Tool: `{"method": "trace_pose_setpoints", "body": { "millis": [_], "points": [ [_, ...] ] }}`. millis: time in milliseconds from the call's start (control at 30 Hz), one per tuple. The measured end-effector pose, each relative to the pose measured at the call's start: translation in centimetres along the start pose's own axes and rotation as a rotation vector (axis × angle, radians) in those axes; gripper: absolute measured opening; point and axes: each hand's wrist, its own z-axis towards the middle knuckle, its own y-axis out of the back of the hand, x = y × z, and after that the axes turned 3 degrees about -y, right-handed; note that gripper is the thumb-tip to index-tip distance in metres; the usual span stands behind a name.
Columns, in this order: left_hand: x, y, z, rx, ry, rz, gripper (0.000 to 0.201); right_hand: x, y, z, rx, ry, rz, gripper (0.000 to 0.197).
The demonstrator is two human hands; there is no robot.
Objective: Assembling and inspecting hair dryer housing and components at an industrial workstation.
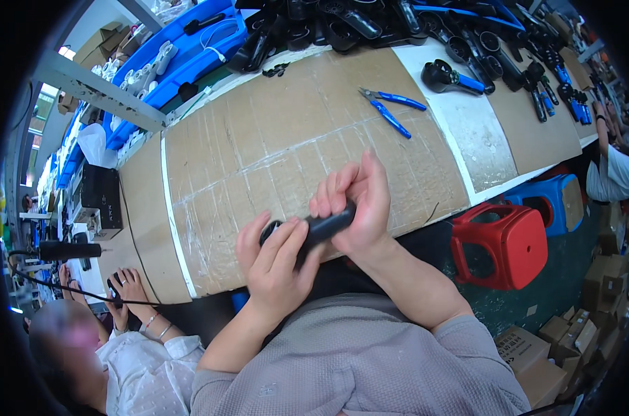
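Observation:
I hold a black handheld fan with both hands just above the cardboard-covered table, near its front edge. My left hand is closed over the fan's left end, where a dark round part shows beyond the fingers. At the other end, the fingers of my right hand curl over the smooth rounded handle, which rests against the palm. Much of the fan's underside and left end is hidden by my fingers. Blue-handled nippers lie spread on the cardboard beyond my right hand.
Black fan parts are heaped along the table's far edge. A blue bin of white parts stands far left. On the left, an electric screwdriver hangs near a co-worker's hands. Red and blue stools stand right.

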Motion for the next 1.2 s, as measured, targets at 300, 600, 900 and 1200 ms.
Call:
{"method": "trace_pose_setpoints", "body": {
  "millis": [300, 600, 900, 1200],
  "points": [
    [-2.1, 6.2, 2.7, 0.036, 0.133, -1.083, 0.048, 0.3, -6.1, -8.4, 0.982, 0.421, -0.546, 0.031],
    [-1.8, 4.9, 1.6, 0.134, -0.184, -1.312, 0.052, 0.1, -5.8, -10.9, 1.007, -0.180, -0.858, 0.010],
    [-1.7, 6.4, 4.5, 0.257, 0.025, -1.004, 0.055, -0.1, -6.9, -6.9, 0.893, 0.281, -0.316, 0.027],
    [3.7, 3.6, 3.3, 0.098, 0.719, -1.119, 0.072, 4.9, -5.7, -3.0, 0.852, 0.282, -0.311, 0.013]
  ]
}}
